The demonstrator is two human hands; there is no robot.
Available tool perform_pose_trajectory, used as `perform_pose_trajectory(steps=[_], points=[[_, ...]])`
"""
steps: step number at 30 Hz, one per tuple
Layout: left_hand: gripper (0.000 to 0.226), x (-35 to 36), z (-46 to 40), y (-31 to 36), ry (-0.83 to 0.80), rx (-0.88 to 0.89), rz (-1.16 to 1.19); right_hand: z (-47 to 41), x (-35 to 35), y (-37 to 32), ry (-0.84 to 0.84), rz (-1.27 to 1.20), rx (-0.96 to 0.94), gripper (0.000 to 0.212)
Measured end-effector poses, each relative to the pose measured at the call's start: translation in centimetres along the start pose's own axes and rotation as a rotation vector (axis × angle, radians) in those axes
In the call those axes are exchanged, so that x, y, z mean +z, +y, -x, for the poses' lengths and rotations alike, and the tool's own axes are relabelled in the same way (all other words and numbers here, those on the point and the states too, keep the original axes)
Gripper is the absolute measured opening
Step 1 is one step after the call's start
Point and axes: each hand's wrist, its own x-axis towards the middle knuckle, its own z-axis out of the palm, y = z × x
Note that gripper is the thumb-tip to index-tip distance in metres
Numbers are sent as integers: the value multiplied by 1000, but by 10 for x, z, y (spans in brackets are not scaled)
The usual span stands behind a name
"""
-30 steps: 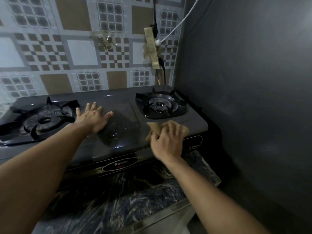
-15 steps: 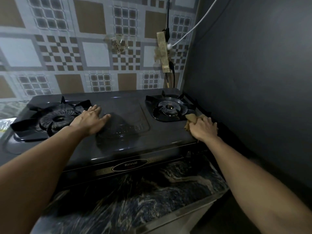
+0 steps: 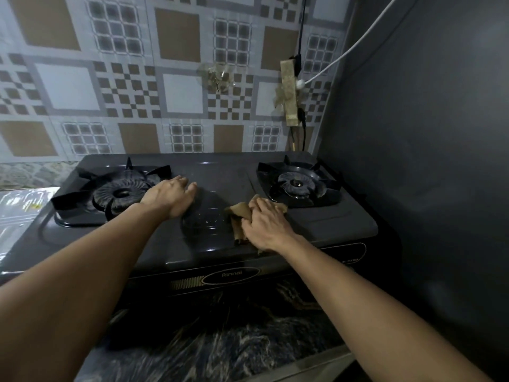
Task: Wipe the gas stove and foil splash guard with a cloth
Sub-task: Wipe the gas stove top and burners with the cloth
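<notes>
A dark two-burner gas stove [image 3: 220,172] sits on a marbled counter against the patterned tile wall. My right hand [image 3: 265,221] presses a crumpled tan cloth [image 3: 239,212] flat on the stove top, front of centre, just left of the right burner [image 3: 298,184]. My left hand [image 3: 172,197] rests palm-down on the stove top beside the left burner [image 3: 121,193], fingers together and holding nothing. A shiny foil surface [image 3: 19,205] shows at the far left edge.
A dark grey wall [image 3: 427,133] stands close on the right of the stove. A power strip [image 3: 289,95] with a white cable and black cords hangs on the tiled wall behind the right burner. The dark marbled counter [image 3: 220,340] edge lies in front.
My right hand has slid the cloth left from the stove's right front corner to the middle of the top. The left hand has stayed in place.
</notes>
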Motion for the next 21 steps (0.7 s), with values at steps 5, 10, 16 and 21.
perform_pose_trajectory(steps=[5,10,16,21], points=[[57,2,-18,-6,38,13,51,-34,-6,-5,-108,14,-17,71],[60,4,-40,-16,153,15,-64,-84,-6,-11,-161,3,20,76],[63,6,-68,-35,138,-52,-49,-154,-4,-12,-154,31,59,82],[63,12,-84,-51,108,-144,-5,-212,-2,-15,-162,38,59,80]])
